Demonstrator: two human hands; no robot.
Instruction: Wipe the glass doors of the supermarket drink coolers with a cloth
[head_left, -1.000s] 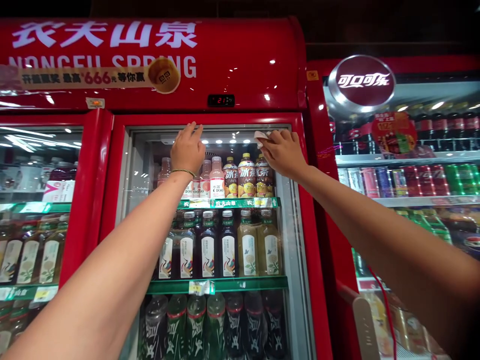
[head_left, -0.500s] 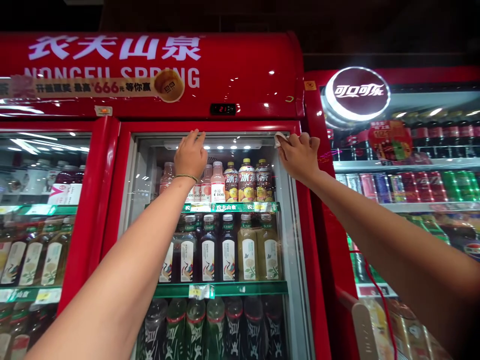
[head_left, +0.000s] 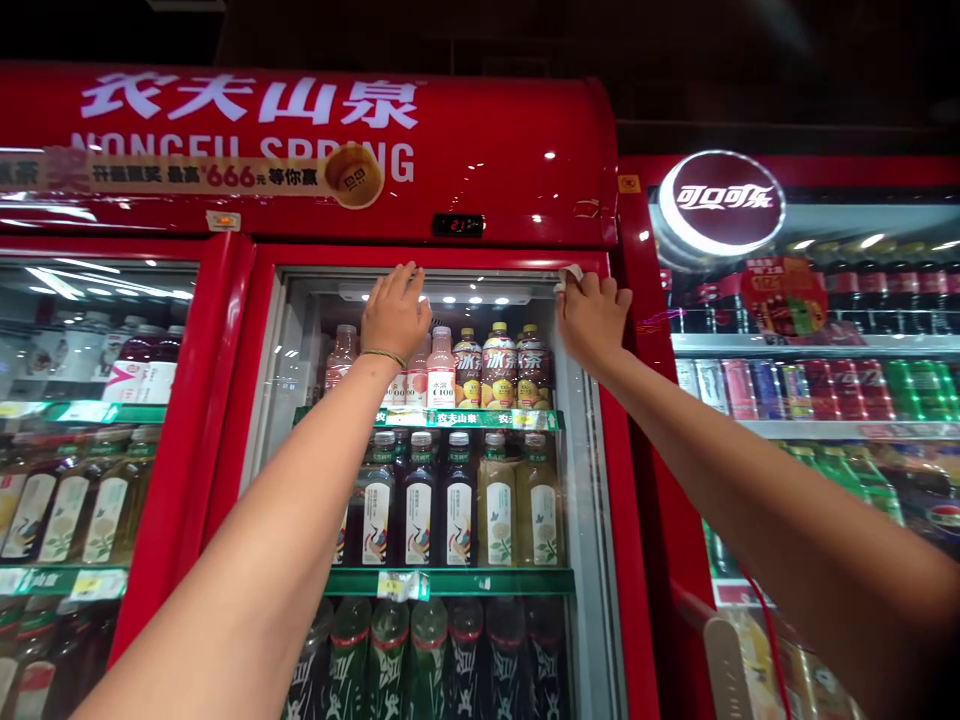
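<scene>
My left hand (head_left: 395, 312) lies with its fingers stretched out near the upper edge of the glass door (head_left: 577, 520) of a red drinks fridge (head_left: 517, 130). A thin band circles that wrist. At the door's top right corner, my right hand (head_left: 595, 318) grips a small white cloth (head_left: 571, 274); only a bit of it shows past the fingers, and whether it is fabric or paper I cannot tell. Behind the glass stand iced tea bottles (head_left: 499, 368) on the top shelf and dark bottles with white labels (head_left: 418, 515) below.
To the left is a second glass door with more bottles (head_left: 112, 510). A neighbouring fridge with a lit round sign (head_left: 721, 203) stands to the right, holding cans (head_left: 836, 390) and bottles. A beige door handle (head_left: 724, 660) juts out at lower right. A small display (head_left: 459, 225) sits above the door.
The view has shifted slightly, so the fridge appears a little farther right. My right hand with the cloth stays at the top right corner, its wrist angled more upright. My left hand remains on the upper door.
</scene>
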